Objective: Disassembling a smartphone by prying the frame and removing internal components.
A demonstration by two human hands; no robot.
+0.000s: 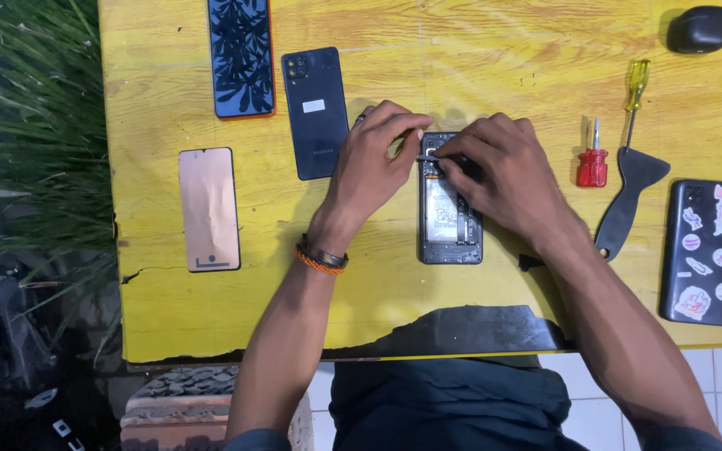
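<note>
1. Both hands are in over the opened phone (pixel 450 219), which lies back-off and flat on the yellow desk (pixel 545 75), near its front edge, innards facing up
2. Left hand (pixel 373 163) comes in from the phone's left side, fingers pinched together on a thin metal tool (pixel 424 157), probably tweezers, though it's too small to call for sure; the tip sits at the phone's top end
3. Right hand (pixel 503 171) rests over the phone's upper right, fingers pressed down on the top end, steadying it; they are curled close together, clamping nothing that I can see
4. Handling call: this phone looks light and stiff, but the bare battery and thin ribbon cables look fragile, so the safe hold is on the outer frame edges, not the middle
5. Left of the phone: a dark blue back cover (pixel 315 113), a phone with a leaf pattern (pixel 241 54) and a copper-coloured panel (pixel 209 209)
6. Right of the phone: a red screwdriver (pixel 592 159), a yellow screwdriver (pixel 634 96), a black pry tool (pixel 624 200) and a stickered phone (pixel 704 250)
</note>
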